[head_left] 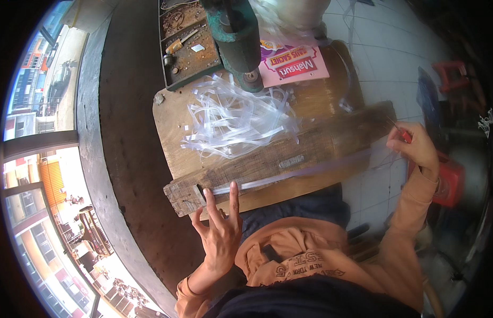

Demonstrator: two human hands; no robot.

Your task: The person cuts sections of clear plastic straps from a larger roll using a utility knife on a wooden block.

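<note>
A long wooden plank [331, 130] lies aslant across the table. Along its near side runs a pale translucent strip [267, 182], blurred towards the right. My left hand [221, 233] has its fingers spread, with fingertips pressing the strip's left end onto the plank. Beside those fingertips a small metal plate [199, 194] stands on the wood. Past the plank's right end, my right hand [417, 147] is closed around a red-handled tool [405, 136] with a thin metal tip; its exact kind is unclear. Beyond the plank rests a tangled heap of cut strips [238, 116].
A green metal machine column [234, 42] rises at the far side. Left of it is a divided metal tray [191, 58] with small scraps. A pink printed card [296, 63] lies right of the column. Red plastic stools [449, 180] stand on the tiled floor at right.
</note>
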